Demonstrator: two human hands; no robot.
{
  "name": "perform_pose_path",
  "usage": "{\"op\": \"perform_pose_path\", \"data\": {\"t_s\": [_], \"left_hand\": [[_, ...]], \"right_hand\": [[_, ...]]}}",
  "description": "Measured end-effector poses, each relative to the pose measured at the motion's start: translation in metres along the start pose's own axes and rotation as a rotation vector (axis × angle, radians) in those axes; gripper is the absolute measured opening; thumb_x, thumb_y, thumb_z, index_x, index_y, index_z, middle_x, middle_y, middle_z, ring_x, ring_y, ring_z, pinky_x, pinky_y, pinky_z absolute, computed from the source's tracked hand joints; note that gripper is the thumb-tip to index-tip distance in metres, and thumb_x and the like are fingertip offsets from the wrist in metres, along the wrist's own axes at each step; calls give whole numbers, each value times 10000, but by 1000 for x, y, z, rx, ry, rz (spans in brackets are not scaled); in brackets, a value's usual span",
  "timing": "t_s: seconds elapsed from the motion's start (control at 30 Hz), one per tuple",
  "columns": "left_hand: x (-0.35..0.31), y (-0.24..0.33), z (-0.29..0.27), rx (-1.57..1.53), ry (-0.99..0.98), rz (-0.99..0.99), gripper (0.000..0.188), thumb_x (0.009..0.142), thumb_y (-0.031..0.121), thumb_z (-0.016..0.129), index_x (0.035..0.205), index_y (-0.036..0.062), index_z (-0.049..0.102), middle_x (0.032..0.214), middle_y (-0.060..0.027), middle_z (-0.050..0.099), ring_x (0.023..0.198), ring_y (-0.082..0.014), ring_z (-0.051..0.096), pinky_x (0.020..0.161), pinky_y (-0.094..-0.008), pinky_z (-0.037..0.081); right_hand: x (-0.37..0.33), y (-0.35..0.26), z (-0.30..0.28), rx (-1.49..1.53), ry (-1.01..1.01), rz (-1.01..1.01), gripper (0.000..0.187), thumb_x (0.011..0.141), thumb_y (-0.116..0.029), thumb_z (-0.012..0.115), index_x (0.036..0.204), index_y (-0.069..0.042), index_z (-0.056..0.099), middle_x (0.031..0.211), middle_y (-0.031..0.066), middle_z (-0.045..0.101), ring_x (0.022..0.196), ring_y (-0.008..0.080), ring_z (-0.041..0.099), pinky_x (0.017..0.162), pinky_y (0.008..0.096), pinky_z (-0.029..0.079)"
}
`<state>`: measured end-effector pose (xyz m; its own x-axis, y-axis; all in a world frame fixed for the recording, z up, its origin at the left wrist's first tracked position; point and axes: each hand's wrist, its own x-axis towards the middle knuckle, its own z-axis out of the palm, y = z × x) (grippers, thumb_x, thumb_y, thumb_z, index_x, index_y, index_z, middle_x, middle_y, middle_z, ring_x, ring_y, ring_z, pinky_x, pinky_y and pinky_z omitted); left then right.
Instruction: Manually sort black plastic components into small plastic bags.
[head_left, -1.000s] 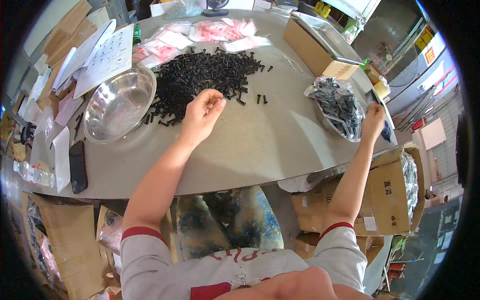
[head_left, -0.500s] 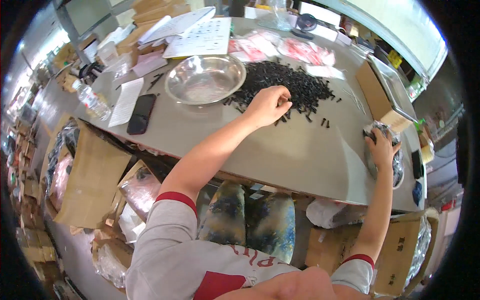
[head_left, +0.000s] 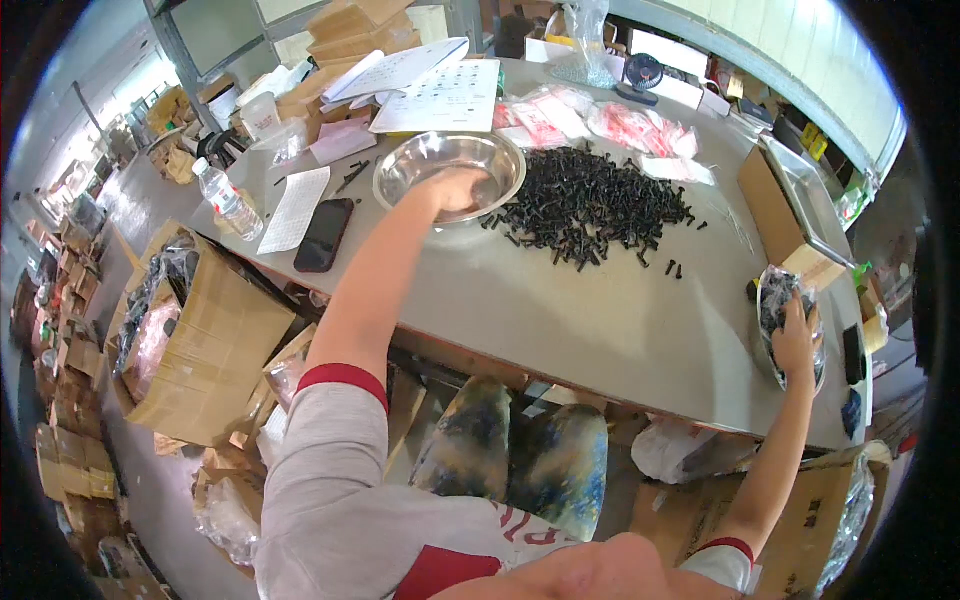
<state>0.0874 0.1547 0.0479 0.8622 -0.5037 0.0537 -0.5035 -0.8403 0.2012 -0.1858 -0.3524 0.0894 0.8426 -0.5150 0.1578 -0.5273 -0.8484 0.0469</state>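
My left hand (head_left: 460, 190) reaches over the near rim into a shiny steel bowl (head_left: 392, 193). Its fingers are partly hidden and blurred, so whether they grip anything is unclear. Right of the bowl lies a wide heap of small black screws (head_left: 595, 205), with a few strays at its edge. At the right end of the table, my right hand (head_left: 795, 335) rests with fingers apart on clear plastic bags holding dark pieces (head_left: 776, 295). These bags fill a light-rimmed oval dish (head_left: 763, 345).
A phone (head_left: 323, 235), a paper slip (head_left: 294, 210) and a water bottle (head_left: 228, 200) stand left of the bowl. Behind are printed sheets (head_left: 440, 97), red-and-white plastic bags (head_left: 640, 128) and a small fan (head_left: 641, 75). A cardboard box (head_left: 775, 205) stands at right.
My left hand has moved left from above the screw heap into the steel bowl. My right hand stays at the dish of bags, its fingers shifted slightly. The view has tilted a little.
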Motion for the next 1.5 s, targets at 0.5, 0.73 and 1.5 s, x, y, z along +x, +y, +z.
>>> {"op": "perform_pose_path", "data": {"t_s": [0.5,0.73,1.5], "left_hand": [[-3,-43,-30,-235,88,-86,243,853,268,598,905,41,666,830,-188,651,771,-338,614,712,-411,463],[-8,25,-34,-837,290,-112,178,834,204,667,824,27,658,761,-44,661,688,-114,599,583,-259,439],[4,157,64,-1169,18,69,136,875,118,631,919,-9,647,726,-22,623,658,-67,563,577,-206,447]], "right_hand": [[-20,-155,16,577,336,-677,176,715,-38,643,889,-63,624,1260,126,491,1203,359,419,983,463,356],[4,-214,24,921,208,-852,164,725,-37,645,887,-54,625,1155,126,551,1055,343,527,906,392,440],[11,-218,45,1299,-21,-391,393,756,13,642,1109,-48,482,860,123,640,776,281,626,710,362,489]]}}
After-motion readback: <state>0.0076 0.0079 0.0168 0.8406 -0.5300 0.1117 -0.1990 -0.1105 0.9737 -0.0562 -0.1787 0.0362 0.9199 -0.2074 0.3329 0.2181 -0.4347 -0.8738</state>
